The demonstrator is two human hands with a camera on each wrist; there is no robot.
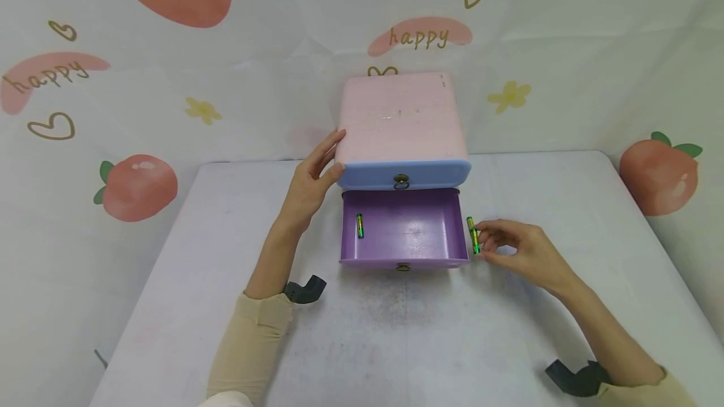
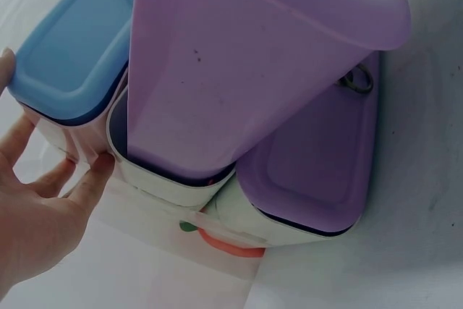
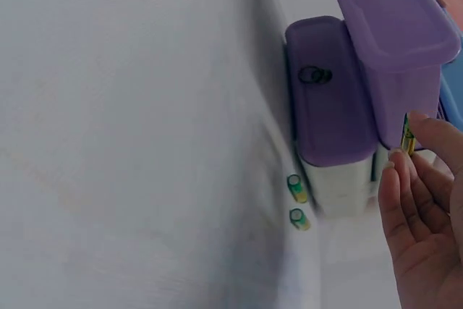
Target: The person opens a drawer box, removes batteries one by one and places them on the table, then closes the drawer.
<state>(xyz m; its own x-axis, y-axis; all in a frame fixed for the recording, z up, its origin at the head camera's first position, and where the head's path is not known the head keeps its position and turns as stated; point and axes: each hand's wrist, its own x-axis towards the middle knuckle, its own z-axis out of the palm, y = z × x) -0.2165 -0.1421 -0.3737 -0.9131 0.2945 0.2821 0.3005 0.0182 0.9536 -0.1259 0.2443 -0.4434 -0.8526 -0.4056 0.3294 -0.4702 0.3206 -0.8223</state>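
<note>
A small drawer cabinet with a pink top (image 1: pixel 403 115) has a blue upper drawer (image 1: pixel 367 174), shut, and a purple middle drawer (image 1: pixel 430 264) pulled out. One green-and-yellow battery (image 1: pixel 359 226) lies inside the purple drawer, toward its left side. My left hand (image 1: pixel 308 190) rests against the cabinet's left side, fingers spread, at the blue drawer's level. To the right of the pulled-out drawer, my right hand (image 1: pixel 523 249) pinches a battery (image 3: pixel 409 137) between thumb and fingertips. Two more batteries, a nearer one (image 3: pixel 299 218) and another (image 3: pixel 296 188), are beside the cabinet in the right wrist view.
Below the pulled-out drawer, a lower purple drawer (image 2: pixel 318 157) with a ring pull is shut. The cabinet stands on a white table (image 1: pixel 237 231), close to a printed cloth backdrop (image 1: pixel 271 80). Dark wrist mounts, left (image 1: pixel 305 290) and right (image 1: pixel 577 379), are on both forearms.
</note>
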